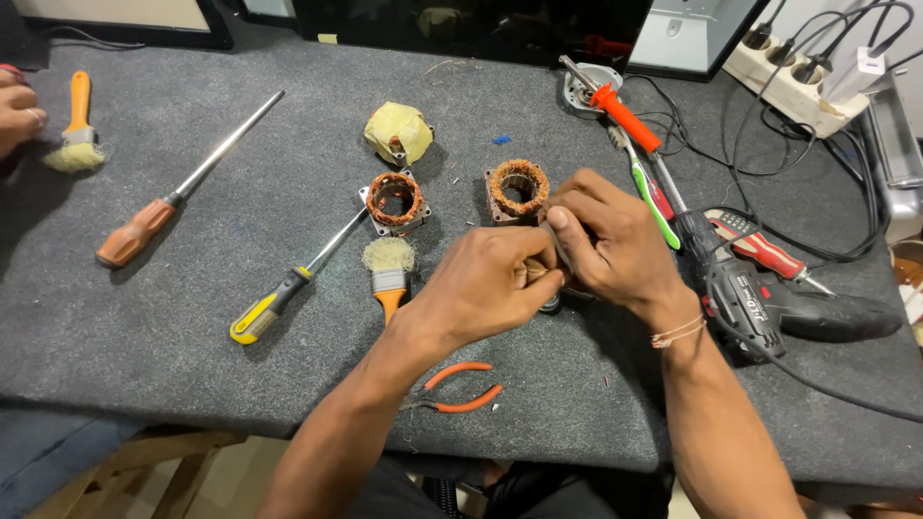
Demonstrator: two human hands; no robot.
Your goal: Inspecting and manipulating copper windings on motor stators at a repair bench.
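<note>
While both hands, left (490, 279) and right (606, 240), pinch a small dark part (550, 304) together, I'd guess fitting; careful alignment follows.

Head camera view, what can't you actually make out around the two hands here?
- The small part between the left hand and right hand: covered by the fingers, so its kind is unclear.
- Copper-wound stator behind the hands: its lower edge is hidden by the right hand.
- Another person's hand at the left edge: cut off by the frame.
- Power drill: its front end is hidden behind the right wrist.
</note>
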